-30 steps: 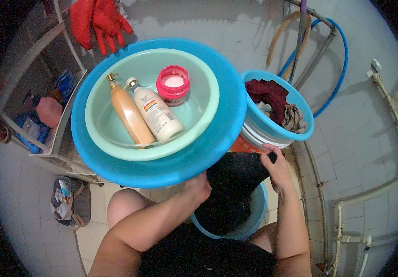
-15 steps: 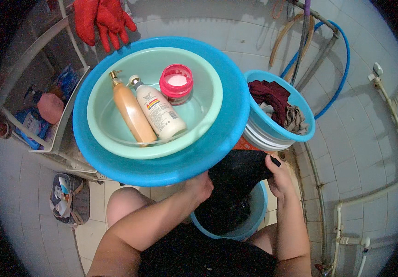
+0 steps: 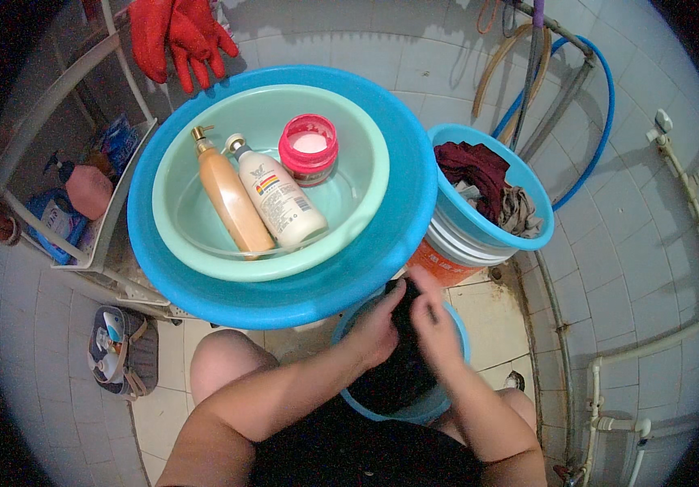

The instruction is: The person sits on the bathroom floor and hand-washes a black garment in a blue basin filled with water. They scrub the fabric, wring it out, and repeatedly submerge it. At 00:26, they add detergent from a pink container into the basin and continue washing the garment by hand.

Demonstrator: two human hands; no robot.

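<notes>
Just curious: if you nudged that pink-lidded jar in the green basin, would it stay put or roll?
The jar stands upright and looks squat, so it probably slides rather than tips. The basin floor slopes, so it may drift toward the white bottle.

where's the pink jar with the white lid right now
The pink jar sits inside the pale green basin, toward its far right side in the head view, just right of the white bottle and orange bottle.

The big blue basin (image 3: pixel 382 276) and the mint basin (image 3: pixel 365 211) nested in it look like smooth glossy plastic, the red gloves (image 3: pixel 179 36) like matt rubber, the dark garment (image 3: pixel 402 369) like limp wet cloth, and the tiled floor (image 3: pixel 495 312) is glazed, stained along its grout.
</notes>
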